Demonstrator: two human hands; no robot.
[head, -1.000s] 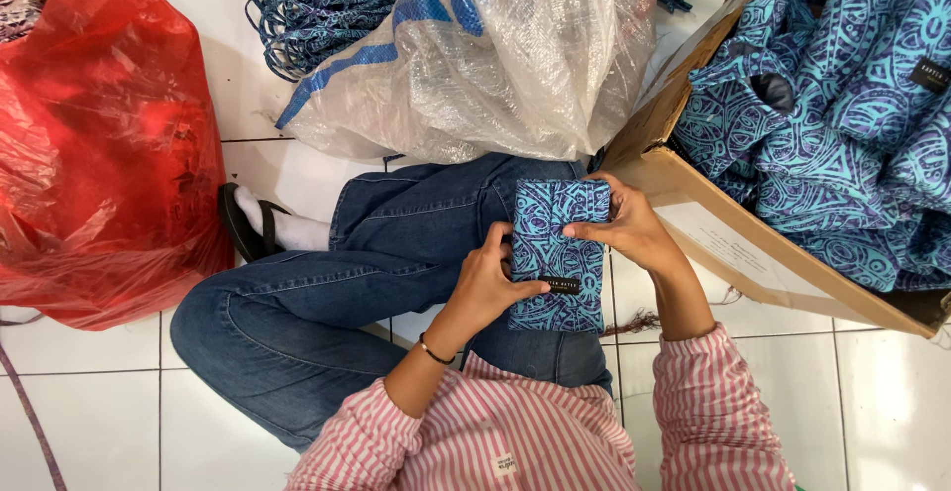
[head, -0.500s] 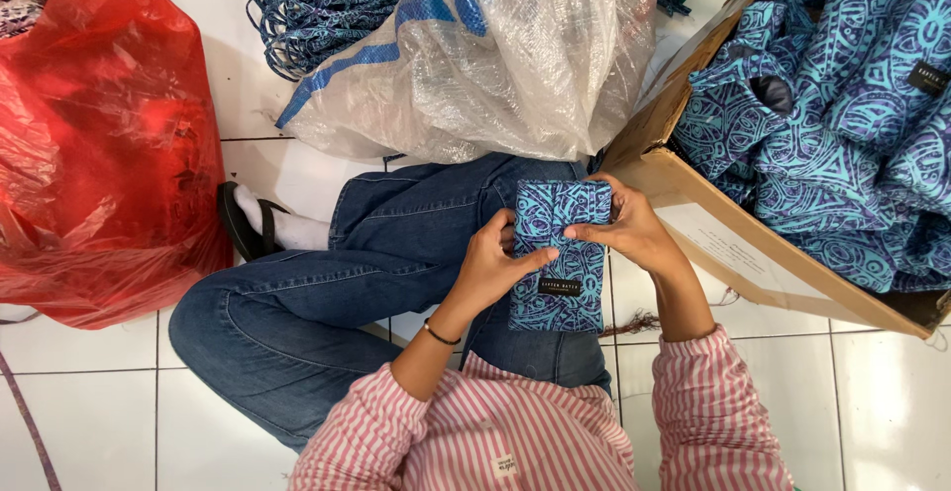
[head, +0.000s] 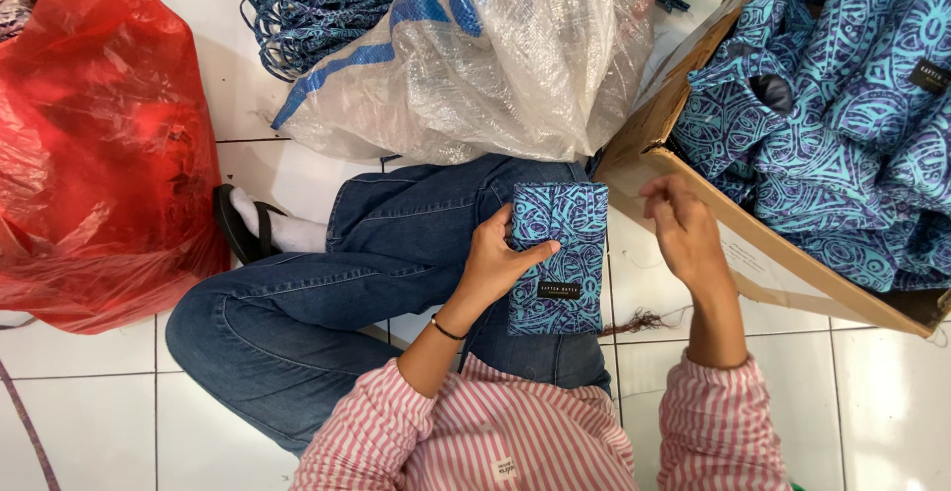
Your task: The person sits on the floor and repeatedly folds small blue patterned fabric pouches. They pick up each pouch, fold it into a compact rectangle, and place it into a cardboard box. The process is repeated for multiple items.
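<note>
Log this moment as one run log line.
left hand: holds blue patterned pouch on lap | right hand: off pouch, near cardboard box

A flat fabric pouch in dark blue with a turquoise swirling print is lying on the person's denim lap. It is standing lengthwise, its top flap folded shut, a small dark label showing on its lower front. The left hand is gripping its left edge, thumb lying across the front.

The pouch is dark blue with turquoise swirls, same as the pouches in the box. Red plastic bag, pink-and-white striped shirt, blue jeans.
</note>
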